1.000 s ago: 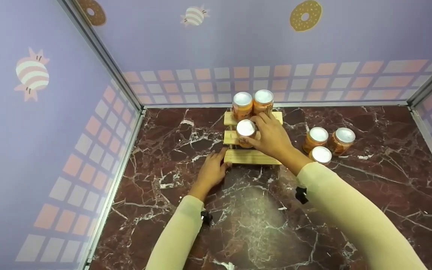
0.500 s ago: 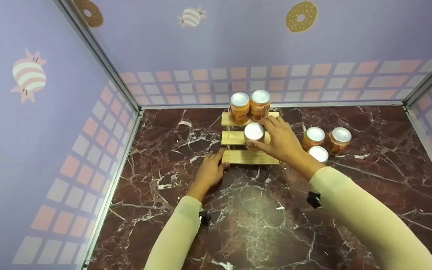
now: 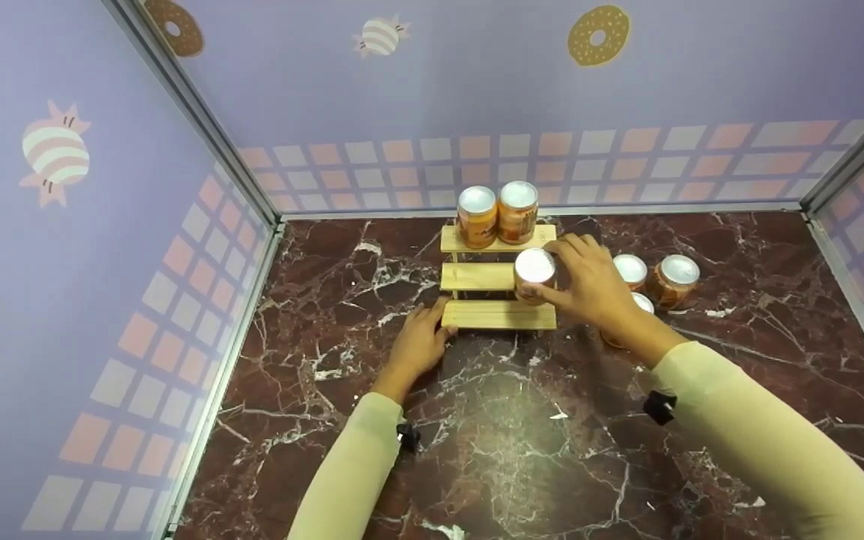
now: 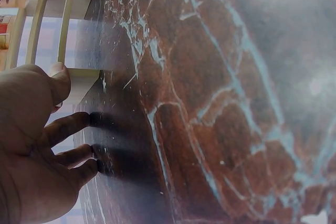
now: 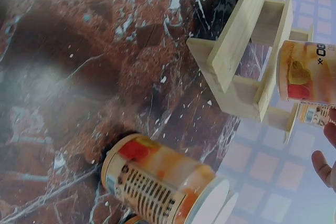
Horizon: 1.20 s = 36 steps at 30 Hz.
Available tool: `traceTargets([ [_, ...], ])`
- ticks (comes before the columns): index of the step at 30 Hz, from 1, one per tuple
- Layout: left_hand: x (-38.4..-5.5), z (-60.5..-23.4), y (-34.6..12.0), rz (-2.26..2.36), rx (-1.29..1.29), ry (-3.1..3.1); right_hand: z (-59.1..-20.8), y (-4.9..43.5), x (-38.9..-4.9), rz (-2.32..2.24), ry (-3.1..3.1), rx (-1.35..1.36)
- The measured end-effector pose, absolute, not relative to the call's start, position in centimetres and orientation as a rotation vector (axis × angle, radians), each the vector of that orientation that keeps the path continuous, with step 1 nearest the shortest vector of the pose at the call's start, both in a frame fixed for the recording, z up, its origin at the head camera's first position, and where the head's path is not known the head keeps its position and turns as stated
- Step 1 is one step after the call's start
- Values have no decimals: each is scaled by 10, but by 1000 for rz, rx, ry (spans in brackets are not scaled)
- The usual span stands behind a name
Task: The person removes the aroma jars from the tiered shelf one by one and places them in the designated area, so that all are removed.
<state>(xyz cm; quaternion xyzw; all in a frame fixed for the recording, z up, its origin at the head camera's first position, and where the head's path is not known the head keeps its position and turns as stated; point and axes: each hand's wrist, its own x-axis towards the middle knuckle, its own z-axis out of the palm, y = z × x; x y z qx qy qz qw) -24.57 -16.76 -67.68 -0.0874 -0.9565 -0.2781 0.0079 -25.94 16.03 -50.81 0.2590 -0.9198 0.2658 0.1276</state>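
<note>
A three-tier wooden stand [image 3: 499, 315] rests on the marble-patterned table. My left hand [image 3: 415, 346] holds its lower left end, thumb at the front corner and index finger along the side; in the left wrist view the other fingers [image 4: 68, 129] hang loose near the tabletop. My right hand [image 3: 593, 289] grips an orange drink can [image 3: 535, 270] from the right, thumb in front and fingers behind. This can is upright at the right end of the middle tier; whether its base bears on the plank I cannot tell. Two similar cans [image 3: 477, 217] stand side by side on the top tier.
Several more cans [image 3: 676, 281] stand on the table right of the stand, partly hidden by my right hand and wrist. One such can [image 5: 163, 182] is close in the right wrist view. Patterned walls [image 3: 402, 90] enclose the table at the back and sides.
My right hand has moved the can rightward along the middle tier, from near its left end to its right end. The left hand stays at the stand's lower left end.
</note>
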Motion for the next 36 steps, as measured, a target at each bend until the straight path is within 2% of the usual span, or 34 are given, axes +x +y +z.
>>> traceTargets([
  [36, -247, -679, -169, -903, -263, -2971, -499, 253, -239, 848, -2632, 606],
])
